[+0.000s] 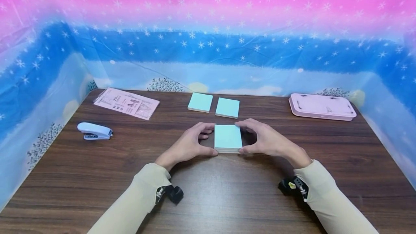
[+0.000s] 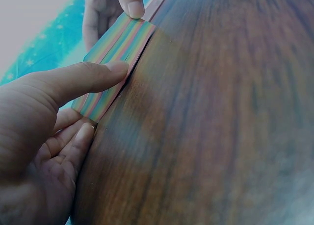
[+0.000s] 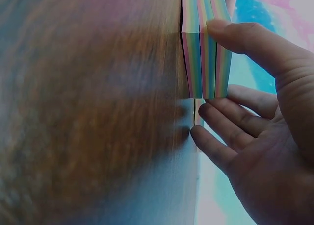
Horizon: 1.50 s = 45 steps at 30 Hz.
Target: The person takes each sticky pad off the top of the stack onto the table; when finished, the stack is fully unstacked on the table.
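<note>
Three sticky note pads lie stacked one on another on the table, mint green on top (image 1: pixel 228 136). Their edges show rainbow stripes in both wrist views, as on the stack (image 3: pixel 194 68). From the left side, my left hand (image 1: pixel 188 143) holds the stack, thumb (image 2: pixel 116 72) at the near edge and fingers toward the far corner. My right hand (image 1: pixel 271 142) grips the opposite side the same way, its thumb (image 3: pixel 221 31) on the striped edge. Behind the stack lie two thinner mint green pads, one on the left (image 1: pixel 200 102) and one on the right (image 1: pixel 227 107).
A white stapler (image 1: pixel 95 131) sits on the left of the brown wooden table (image 1: pixel 208 198). Beyond it lies a flat pink printed packet (image 1: pixel 128 103). At the back right is a pink case (image 1: pixel 322 106). A patterned cloth (image 1: pixel 208 46) hangs around the table's far edges.
</note>
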Motion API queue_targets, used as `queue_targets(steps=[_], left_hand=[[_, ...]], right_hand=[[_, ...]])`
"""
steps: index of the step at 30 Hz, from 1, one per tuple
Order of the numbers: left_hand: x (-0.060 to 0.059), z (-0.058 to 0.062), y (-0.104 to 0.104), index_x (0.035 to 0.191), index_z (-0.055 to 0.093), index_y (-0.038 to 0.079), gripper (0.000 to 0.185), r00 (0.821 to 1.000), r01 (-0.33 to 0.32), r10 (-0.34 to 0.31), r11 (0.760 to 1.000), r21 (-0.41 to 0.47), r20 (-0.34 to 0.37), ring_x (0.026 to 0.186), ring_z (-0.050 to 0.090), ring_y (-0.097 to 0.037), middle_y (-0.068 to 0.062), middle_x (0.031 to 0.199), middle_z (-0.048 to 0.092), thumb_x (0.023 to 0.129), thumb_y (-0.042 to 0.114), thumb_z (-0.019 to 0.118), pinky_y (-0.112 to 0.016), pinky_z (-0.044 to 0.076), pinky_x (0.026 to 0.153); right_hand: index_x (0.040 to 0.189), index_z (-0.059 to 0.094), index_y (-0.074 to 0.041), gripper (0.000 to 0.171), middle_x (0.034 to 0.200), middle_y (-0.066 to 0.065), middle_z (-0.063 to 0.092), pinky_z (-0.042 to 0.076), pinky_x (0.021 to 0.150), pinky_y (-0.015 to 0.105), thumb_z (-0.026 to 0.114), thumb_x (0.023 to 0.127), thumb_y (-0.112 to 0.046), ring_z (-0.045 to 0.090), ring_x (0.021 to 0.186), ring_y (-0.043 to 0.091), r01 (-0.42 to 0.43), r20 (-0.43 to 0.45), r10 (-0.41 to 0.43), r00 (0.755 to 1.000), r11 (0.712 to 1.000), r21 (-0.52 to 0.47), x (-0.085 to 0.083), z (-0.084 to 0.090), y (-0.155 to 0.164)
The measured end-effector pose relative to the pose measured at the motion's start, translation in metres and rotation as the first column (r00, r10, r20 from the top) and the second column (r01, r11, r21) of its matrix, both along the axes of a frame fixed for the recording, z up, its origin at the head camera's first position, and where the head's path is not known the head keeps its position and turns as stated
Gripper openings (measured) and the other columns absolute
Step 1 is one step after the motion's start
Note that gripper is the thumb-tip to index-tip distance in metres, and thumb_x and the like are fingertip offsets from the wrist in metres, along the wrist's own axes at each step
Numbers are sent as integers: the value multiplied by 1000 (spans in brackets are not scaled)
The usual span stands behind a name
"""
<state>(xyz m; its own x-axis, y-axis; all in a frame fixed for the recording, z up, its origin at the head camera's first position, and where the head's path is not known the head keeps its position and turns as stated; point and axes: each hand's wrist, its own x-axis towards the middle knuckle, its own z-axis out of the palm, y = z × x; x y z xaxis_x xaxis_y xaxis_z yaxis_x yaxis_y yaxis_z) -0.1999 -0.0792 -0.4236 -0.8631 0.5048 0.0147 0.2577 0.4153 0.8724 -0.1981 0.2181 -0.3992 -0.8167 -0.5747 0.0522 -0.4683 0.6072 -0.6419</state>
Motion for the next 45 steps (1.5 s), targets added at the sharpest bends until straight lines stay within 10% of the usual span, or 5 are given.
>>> queue_targets(steps=[45], left_hand=[[0, -3, -1, 153, 54, 7, 84, 999, 4, -4, 1000, 10, -35, 127, 62, -30, -10, 144, 58, 80, 15, 95, -39, 51, 111]], right_hand=[[155, 54, -11, 85, 151, 10, 55, 44, 114, 63, 94, 82, -27, 51, 140, 34, 111, -75, -109, 991, 993, 25, 5, 20, 11]])
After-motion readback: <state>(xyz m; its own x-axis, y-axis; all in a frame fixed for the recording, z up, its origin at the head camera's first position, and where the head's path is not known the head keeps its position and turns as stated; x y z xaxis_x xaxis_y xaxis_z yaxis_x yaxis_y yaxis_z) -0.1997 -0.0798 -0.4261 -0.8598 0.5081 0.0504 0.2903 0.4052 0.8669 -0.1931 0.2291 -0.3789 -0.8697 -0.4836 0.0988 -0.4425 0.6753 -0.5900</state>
